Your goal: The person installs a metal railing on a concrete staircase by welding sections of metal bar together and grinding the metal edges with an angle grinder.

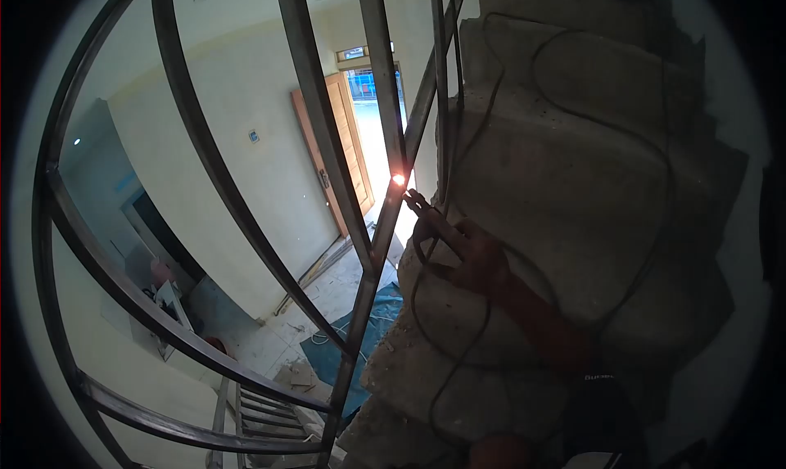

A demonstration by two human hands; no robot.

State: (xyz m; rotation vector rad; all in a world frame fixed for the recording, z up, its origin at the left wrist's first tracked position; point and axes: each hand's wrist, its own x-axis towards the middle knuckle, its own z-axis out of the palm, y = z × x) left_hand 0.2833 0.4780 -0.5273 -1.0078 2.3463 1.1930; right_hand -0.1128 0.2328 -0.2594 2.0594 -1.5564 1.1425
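My right hand is closed around a welding electrode holder, its jaws pointing up and left at the metal stair railing. Just beyond the jaws, a bright orange-white welding glow burns where an upright bar meets the slanted rail. The electrode itself is too dark and small to make out. A dark cable hangs from the holder and loops over the concrete steps. My left hand is not visible. At the bottom edge is a rounded, dim shape that I cannot identify.
Rough concrete stairs rise on the right, with more cable lying across them. Through the bars, the floor below shows a blue tarp, and an open wooden door stands at a bright doorway. A lower railing is at bottom left.
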